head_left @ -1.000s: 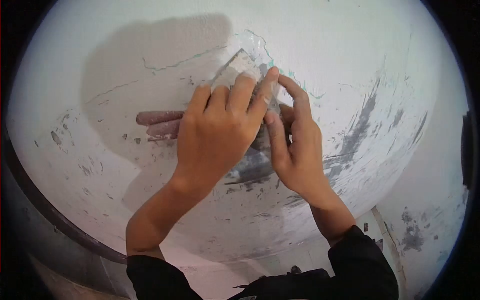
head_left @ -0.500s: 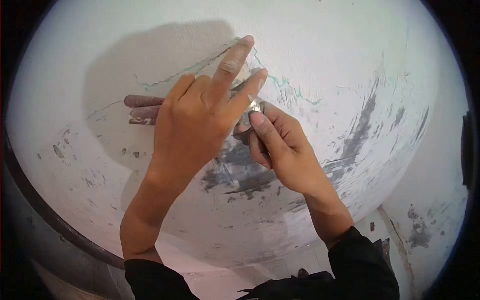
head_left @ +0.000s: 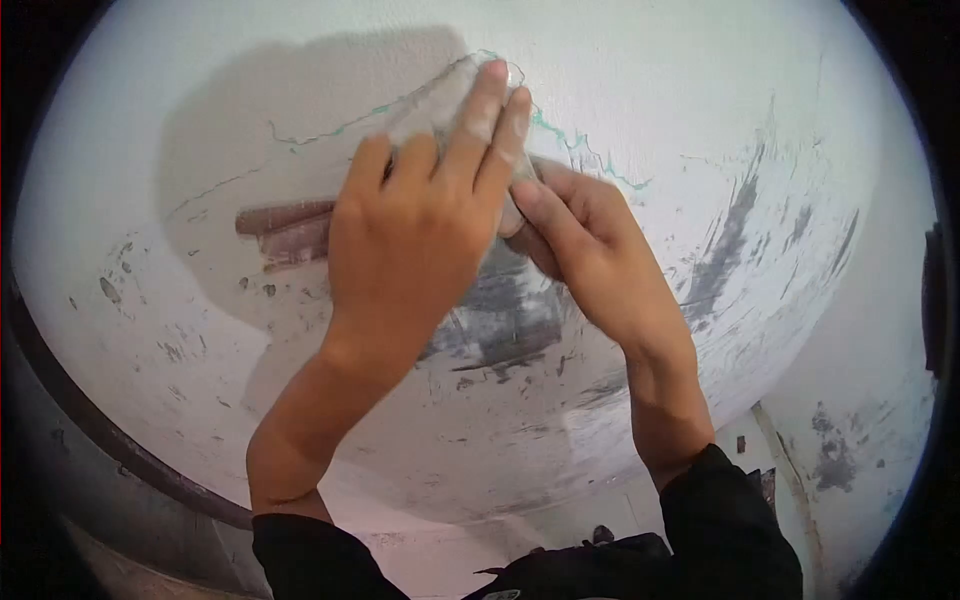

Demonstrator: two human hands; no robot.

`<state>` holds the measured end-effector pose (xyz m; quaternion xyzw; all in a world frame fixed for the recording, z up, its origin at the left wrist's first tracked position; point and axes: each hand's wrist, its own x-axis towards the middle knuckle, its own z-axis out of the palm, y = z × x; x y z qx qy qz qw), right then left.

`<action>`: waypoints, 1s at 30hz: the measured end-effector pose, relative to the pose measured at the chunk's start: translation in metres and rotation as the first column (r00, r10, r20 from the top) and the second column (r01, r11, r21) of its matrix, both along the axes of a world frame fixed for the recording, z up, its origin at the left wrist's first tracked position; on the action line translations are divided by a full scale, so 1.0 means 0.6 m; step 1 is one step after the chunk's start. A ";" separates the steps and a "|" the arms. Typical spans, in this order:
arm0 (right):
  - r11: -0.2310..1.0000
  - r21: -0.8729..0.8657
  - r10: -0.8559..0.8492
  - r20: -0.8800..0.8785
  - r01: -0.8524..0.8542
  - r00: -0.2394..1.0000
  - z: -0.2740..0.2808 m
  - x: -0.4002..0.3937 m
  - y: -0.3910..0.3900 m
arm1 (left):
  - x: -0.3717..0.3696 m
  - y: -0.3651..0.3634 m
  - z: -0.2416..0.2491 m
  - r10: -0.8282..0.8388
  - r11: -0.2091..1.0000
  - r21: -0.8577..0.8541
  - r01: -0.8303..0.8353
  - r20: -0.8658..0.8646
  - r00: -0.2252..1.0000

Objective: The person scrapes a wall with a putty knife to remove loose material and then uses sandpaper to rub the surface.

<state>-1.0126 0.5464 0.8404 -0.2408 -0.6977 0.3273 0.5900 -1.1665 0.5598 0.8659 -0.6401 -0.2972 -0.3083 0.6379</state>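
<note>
Two dark-red handles, apparently of putty knives (head_left: 285, 235), stick out to the left from beneath my left hand (head_left: 415, 215). My left hand's index and middle fingers are stretched up along the wall's peeling edge, with whitish residue on them; its other fingers are bent and its palm is hidden. Just to the right, my right hand (head_left: 590, 235) is closed, thumb against fingers, on the edge of a greyish metal blade (head_left: 511, 218). Most of the blade lies hidden behind my left hand. A jagged crack with green edges (head_left: 350, 128) runs across the wall above both hands.
The white wall (head_left: 640, 90) carries dark grey scuffed patches (head_left: 505, 310) below the hands and to the right. A dark curved edge (head_left: 120, 450) borders it at lower left. A shoe tip (head_left: 602, 534) shows near the bottom.
Both hands have moved slightly up the wall, my right hand also to the right. My left index and middle fingers have come closer together. The red handles have shifted slightly down and left.
</note>
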 end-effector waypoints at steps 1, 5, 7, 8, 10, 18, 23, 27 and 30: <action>1.000 -0.010 -0.016 0.027 0.016 1.000 0.010 -0.001 0.003 | -0.002 0.008 0.007 -0.039 0.999 0.011 0.039 0.016 0.999; 0.998 0.038 -0.041 0.030 0.040 0.999 -0.009 0.013 -0.031 | 0.004 -0.009 0.000 -0.128 0.988 -0.081 0.132 0.043 0.991; 0.994 0.065 -0.085 0.016 0.083 0.996 0.007 -0.002 -0.022 | 0.004 -0.010 0.007 -0.133 0.985 -0.106 0.138 0.054 0.990; 0.988 0.077 -0.134 -0.005 0.134 0.991 0.016 -0.007 -0.018 | 0.005 -0.007 0.017 -0.128 0.988 -0.073 0.133 0.065 0.990; 0.999 0.035 -0.015 0.028 0.014 0.999 0.015 0.010 -0.020 | 0.009 -0.006 0.016 -0.125 0.990 -0.053 0.130 0.080 0.989; 0.997 0.065 -0.038 -0.063 0.042 0.997 0.012 -0.005 -0.025 | 0.009 -0.006 0.021 -0.181 0.980 -0.073 0.188 0.085 0.980; 0.999 0.009 -0.048 -0.014 0.048 0.999 0.017 0.007 -0.021 | 0.026 -0.012 0.020 -0.018 1.000 -0.017 0.020 0.079 0.997; 1.000 -0.025 -0.017 -0.082 0.015 0.996 -0.006 0.009 -0.023 | 0.044 -0.028 0.003 0.061 0.996 -0.075 -0.056 0.069 0.996; 0.999 -0.049 0.013 -0.114 -0.019 0.993 -0.009 0.002 -0.019 | 0.040 -0.012 0.002 0.007 1.000 0.004 -0.008 0.079 0.997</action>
